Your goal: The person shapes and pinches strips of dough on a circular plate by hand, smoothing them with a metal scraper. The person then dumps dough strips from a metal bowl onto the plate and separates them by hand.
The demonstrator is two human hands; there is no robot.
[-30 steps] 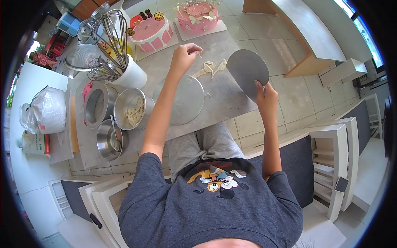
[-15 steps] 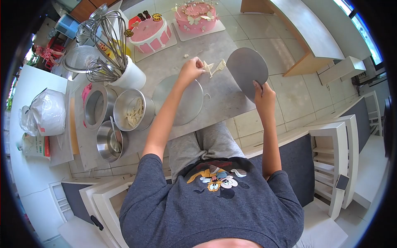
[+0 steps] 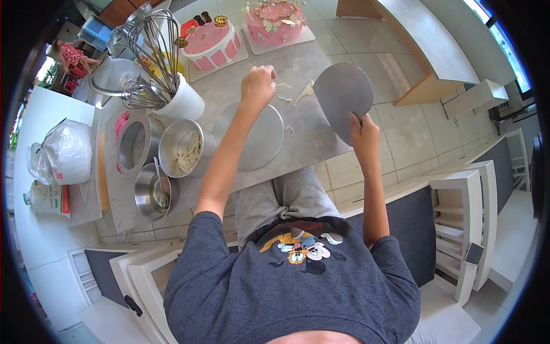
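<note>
My right hand [image 3: 365, 129] grips a flat, round grey metal plate [image 3: 344, 97] by its near edge, thumb on top, tilted over the table's right edge. My left hand [image 3: 259, 86] is closed in a fist above the table, knuckles up; a pale dough scrap seems to be in it, mostly hidden by the fingers. To its right lie thin dough strips [image 3: 283, 94] and a larger pale dough scrap [image 3: 305, 92]. Below my left forearm a round metal sheet [image 3: 260, 143] lies flat on the table. A metal bowl [image 3: 182, 129] at left holds pale dough strips [image 3: 188, 155].
Two pink cakes, one with drips [image 3: 215, 49] and one with butterflies [image 3: 275, 26], stand at the back. Several whisks [image 3: 152, 51] stand in a white tub [image 3: 184, 103]. A ring-shaped pan [image 3: 139, 143] and small bowl [image 3: 153, 198] sit left. A person [image 3: 74, 55] is far left.
My left hand has moved up and left from the dough scraps and turned, and the scrap at its fingertips is gone from the table. My right hand barely moved with the plate.
</note>
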